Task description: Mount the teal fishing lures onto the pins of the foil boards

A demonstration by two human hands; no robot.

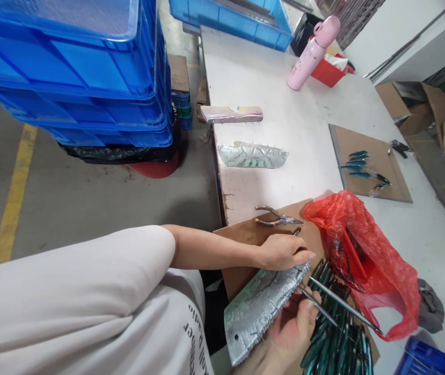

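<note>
A curved plate, crusted silver with pale green patches (pixel 261 307), is tilted in front of my body. My left hand (pixel 287 252) is closed on its upper end, thumb along the edge. My right hand (pixel 295 325) is beside its lower edge, palm partly upward, fingers curled. A slender two-pronged metal tool (pixel 347 305), like tweezers, extends from the fingers of my right hand; the exact grip is partly hidden. Beyond it lies a pile of glossy dark green, narrow fish-shaped pieces (pixel 335 338). Pliers (pixel 279 216) with spread handles rest on the cardboard (pixel 242 281) near my left hand.
A red plastic bag (pixel 382 260) sits beside the pile. Two more curved plates lie on the white table (pixel 254 67), one silvery green (pixel 254 155). A board (pixel 379 172) carries several blue pieces. A pink bottle (pixel 312 54) stands farther back. Blue crates (pixel 101 109) are stacked at left.
</note>
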